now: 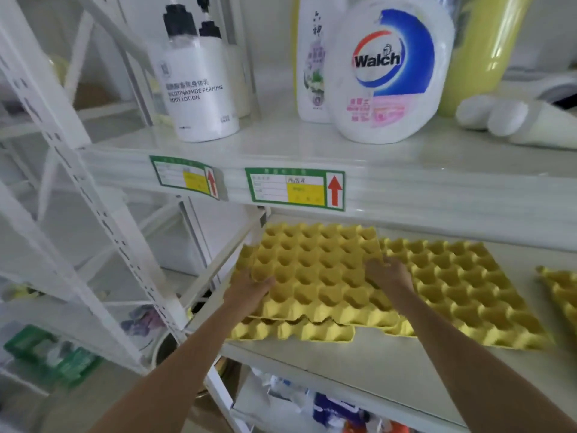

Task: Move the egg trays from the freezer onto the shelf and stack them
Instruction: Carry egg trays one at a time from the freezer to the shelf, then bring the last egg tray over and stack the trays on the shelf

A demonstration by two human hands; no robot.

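A yellow egg tray [318, 273] lies on top of another yellow tray [290, 331] at the left end of the white middle shelf [359, 364]. The lower tray's front edge sticks out beneath it. My left hand [249, 287] grips the top tray's left edge. My right hand [387, 273] holds its right edge. A second single yellow tray [468, 292] lies flat beside the stack on the right, partly under its edge. The corner of a third tray [559, 292] shows at the far right.
The upper shelf's front rail [437, 195] carries green labels and hangs low over the trays. On it stand a body lotion bottle [199, 98], a Walch detergent jug [390, 76] and other bottles. White uprights [103, 232] stand to the left. Packages fill the shelf below.
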